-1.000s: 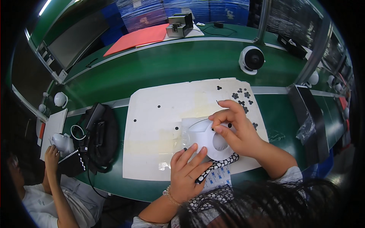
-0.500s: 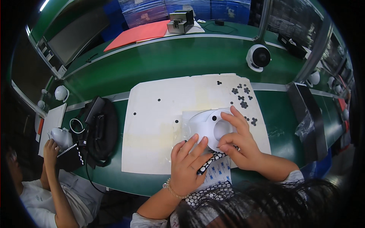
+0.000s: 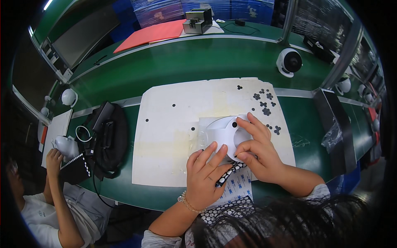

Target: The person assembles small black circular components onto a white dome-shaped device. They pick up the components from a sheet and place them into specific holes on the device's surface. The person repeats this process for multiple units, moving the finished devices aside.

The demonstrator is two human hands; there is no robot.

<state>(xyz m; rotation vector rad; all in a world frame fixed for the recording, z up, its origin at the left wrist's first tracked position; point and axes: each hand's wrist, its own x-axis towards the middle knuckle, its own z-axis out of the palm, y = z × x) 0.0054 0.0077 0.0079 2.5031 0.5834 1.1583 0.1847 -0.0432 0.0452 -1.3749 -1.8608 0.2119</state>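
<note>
Nearest the person, a perforated black sheet point(image 3: 227, 210) and a pale backing strip point(image 3: 239, 187) lay at the table's front edge; a sleeve or forearm catching them could have dragged them away. The left hand point(image 3: 205, 175) was spread, its fingertips against the near left side of a white shell point(image 3: 219, 136). Such light contact, in my judgement, might have let the shell turn under a push from the other side. The right hand point(image 3: 260, 149) was bent, thumb and index close together at the near rim of the shell's round opening; whether they pinched anything I could not tell. Anything small between them could have stuck to a fingertip or landed crooked if the shell slid. Beyond those fingertips, one black dot point(image 3: 234, 125) sat on the shell beside the opening, where a brushing knuckle might have lifted it. Under the shell, the white board point(image 3: 159, 157) carried loose dots point(image 3: 173, 105) and, farther off, clustered dots point(image 3: 266, 111); a sweeping wrist could have scattered these across the green table point(image 3: 306, 120).
</note>
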